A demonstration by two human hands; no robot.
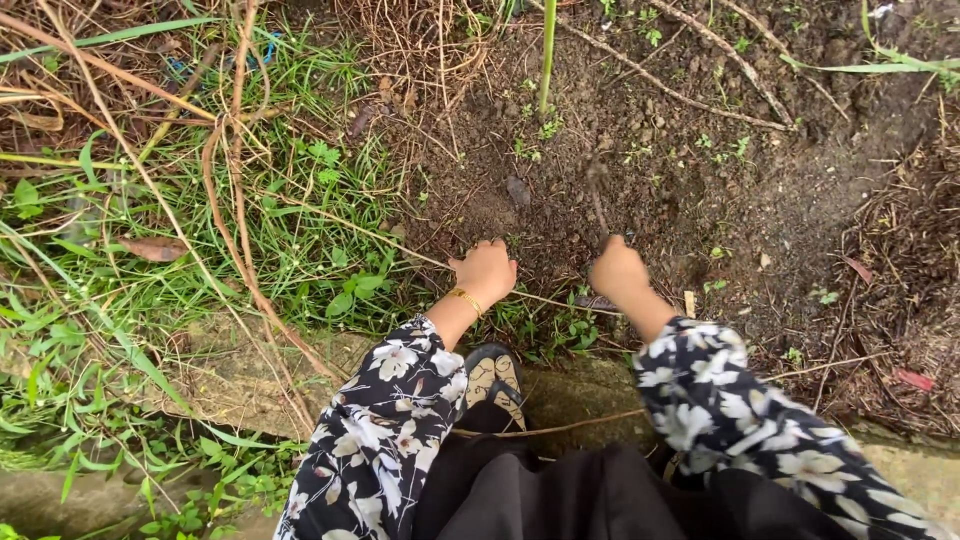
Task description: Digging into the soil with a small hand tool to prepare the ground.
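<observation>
My left hand (486, 268), with a gold bracelet (465, 298) on its wrist, rests knuckles-up on the dark bare soil (650, 190). Its fingertips are curled down among small weeds, and I cannot see whether they hold anything. A hand's width to the right, my right hand (617, 268) is closed in a fist around a thin dark tool (598, 205). The tool is blurred and pokes up and away over the soil. Both arms wear black sleeves with white flowers.
Thick grass and dry brown stems (230, 200) cover the left. A green stalk (547, 50) stands in the soil at the top. My sandalled foot (496, 378) rests on a mossy stone edge (240, 375). Dead leaves and twigs lie at the right.
</observation>
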